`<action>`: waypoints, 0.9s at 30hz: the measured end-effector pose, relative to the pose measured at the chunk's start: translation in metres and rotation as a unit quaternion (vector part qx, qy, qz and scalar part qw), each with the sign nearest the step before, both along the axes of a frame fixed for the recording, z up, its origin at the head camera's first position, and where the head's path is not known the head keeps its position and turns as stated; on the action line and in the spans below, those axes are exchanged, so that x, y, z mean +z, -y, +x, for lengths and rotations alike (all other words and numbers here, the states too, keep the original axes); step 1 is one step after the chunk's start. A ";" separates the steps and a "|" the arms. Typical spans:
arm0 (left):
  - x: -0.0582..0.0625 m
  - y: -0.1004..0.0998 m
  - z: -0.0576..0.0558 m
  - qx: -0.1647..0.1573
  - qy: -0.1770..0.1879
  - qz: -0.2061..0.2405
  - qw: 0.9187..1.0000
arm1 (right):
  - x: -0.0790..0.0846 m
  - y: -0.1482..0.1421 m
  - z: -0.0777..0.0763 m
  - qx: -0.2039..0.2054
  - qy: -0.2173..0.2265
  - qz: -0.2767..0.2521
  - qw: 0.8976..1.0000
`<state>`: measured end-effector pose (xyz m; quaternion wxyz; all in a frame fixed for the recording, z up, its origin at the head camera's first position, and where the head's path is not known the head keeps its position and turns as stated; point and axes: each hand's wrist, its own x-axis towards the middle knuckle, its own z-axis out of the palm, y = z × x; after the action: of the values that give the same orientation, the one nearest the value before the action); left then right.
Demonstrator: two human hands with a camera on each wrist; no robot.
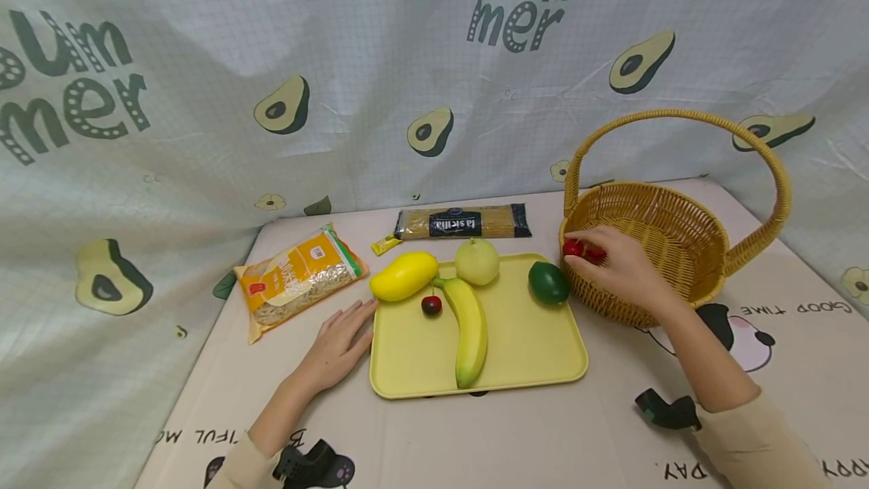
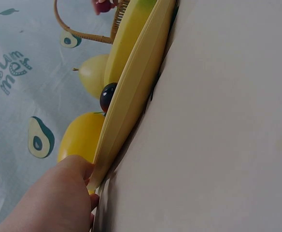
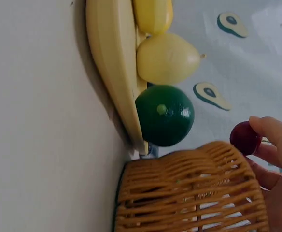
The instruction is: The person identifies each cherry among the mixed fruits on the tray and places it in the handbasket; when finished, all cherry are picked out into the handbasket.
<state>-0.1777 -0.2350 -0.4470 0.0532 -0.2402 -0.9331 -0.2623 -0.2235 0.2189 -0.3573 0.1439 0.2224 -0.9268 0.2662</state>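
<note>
My right hand (image 1: 614, 262) pinches a dark red cherry (image 3: 246, 138) at the left rim of the wicker basket (image 1: 668, 247). A second red round thing (image 1: 596, 253) shows by the fingers in the head view. My left hand (image 1: 337, 345) lies with fingers extended against the left edge of the yellow tray (image 1: 529, 357), touching its rim. On that tray are a banana (image 1: 471, 334), a cherry with a stem (image 1: 431, 305), a yellow mango (image 1: 405, 276) at the corner, a pale green round fruit (image 1: 477, 262) and a dark green avocado-like fruit (image 1: 548, 283).
Behind the tray lie a pack of spaghetti (image 1: 465, 222) and a small yellow sachet (image 1: 385, 244). An orange bag of grain (image 1: 299, 278) rests at the left. The basket's tall handle (image 1: 679, 113) arches over it. A printed curtain (image 1: 353, 59) hangs behind the table.
</note>
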 end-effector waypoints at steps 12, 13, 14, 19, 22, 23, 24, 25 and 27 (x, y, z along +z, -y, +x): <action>0.001 0.000 0.001 0.002 0.004 0.001 1.000 | -0.005 -0.026 -0.005 -0.029 0.040 0.010 0.999; 0.001 0.000 0.001 0.001 0.003 0.000 1.000 | -0.005 -0.028 -0.005 -0.029 0.043 0.011 0.999; 0.001 0.000 0.000 0.001 0.003 -0.001 1.000 | -0.006 -0.030 -0.006 -0.030 0.045 0.014 0.998; 0.000 0.000 0.000 0.003 0.003 -0.006 1.000 | -0.011 -0.036 -0.008 -0.033 0.052 0.029 0.998; 0.000 -0.001 -0.001 0.004 0.004 -0.008 1.000 | -0.014 -0.039 -0.009 -0.040 0.069 0.033 0.996; 0.000 0.000 -0.001 0.004 0.004 -0.008 1.000 | -0.014 -0.039 -0.009 -0.041 0.075 0.034 0.996; 0.000 0.000 -0.001 0.004 0.003 -0.009 1.000 | -0.015 -0.039 -0.009 -0.043 0.079 0.034 0.995; 0.000 0.000 -0.001 0.004 0.003 -0.010 1.000 | -0.015 -0.040 -0.010 -0.043 0.084 0.033 0.995; 0.000 0.000 -0.001 0.005 0.003 -0.010 1.000 | -0.015 -0.040 -0.010 -0.044 0.092 0.034 0.994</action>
<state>-0.1787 -0.2346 -0.4472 0.0497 -0.2356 -0.9369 -0.2535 -0.2333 0.2585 -0.3722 0.0619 0.1610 -0.9535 0.2471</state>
